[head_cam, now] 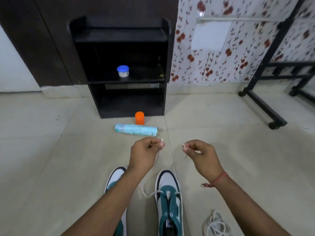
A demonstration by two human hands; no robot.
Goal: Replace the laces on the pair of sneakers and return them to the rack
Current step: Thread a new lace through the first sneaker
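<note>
Lace (157, 159) ends are pinched, one by the left hand (144, 153) and one by the right hand (198, 155), raised above the right sneaker (170, 201), through whose far eyelets the lace is threaded. The left sneaker (115, 178) lies beside it under the left forearm. Bare floor (51, 150) separates them from the far rack (126, 65), with a spray can (136, 130) and orange cap (139, 118) between. A loose lace (215, 225) lies near right.

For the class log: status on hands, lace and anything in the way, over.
Left hand and right hand each pinch a lace end. Lace through right sneaker, bottom eyelets only. Spray can lies before rack.
</note>
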